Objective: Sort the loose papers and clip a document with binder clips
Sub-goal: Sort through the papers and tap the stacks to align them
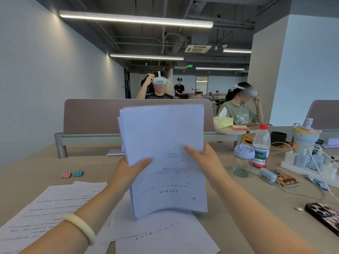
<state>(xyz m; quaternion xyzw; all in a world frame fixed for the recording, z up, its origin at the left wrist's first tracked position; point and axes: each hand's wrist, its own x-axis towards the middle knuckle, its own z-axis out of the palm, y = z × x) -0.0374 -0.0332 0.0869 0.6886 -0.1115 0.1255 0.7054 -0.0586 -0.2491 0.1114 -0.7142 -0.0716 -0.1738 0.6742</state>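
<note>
A stack of white printed papers (pixel 163 136) stands upright in front of me, its lower edge resting on loose sheets on the desk. My left hand (pixel 132 171) grips its left edge and my right hand (pixel 203 160) grips its right edge, thumbs on the front page. More loose printed sheets (pixel 55 208) lie flat at the near left and under the stack (pixel 165 233). A pink binder clip (pixel 66 174) and a teal binder clip (pixel 78 173) lie side by side on the desk at the left, apart from my hands.
At the right stand a glass jar (pixel 243 162), a water bottle (pixel 261 147), a power strip with chargers (pixel 310 162) and cables, snack packets (pixel 288 179) and a phone (pixel 324 216). A desk divider (pixel 91 116) runs across the back; people in headsets sit beyond it.
</note>
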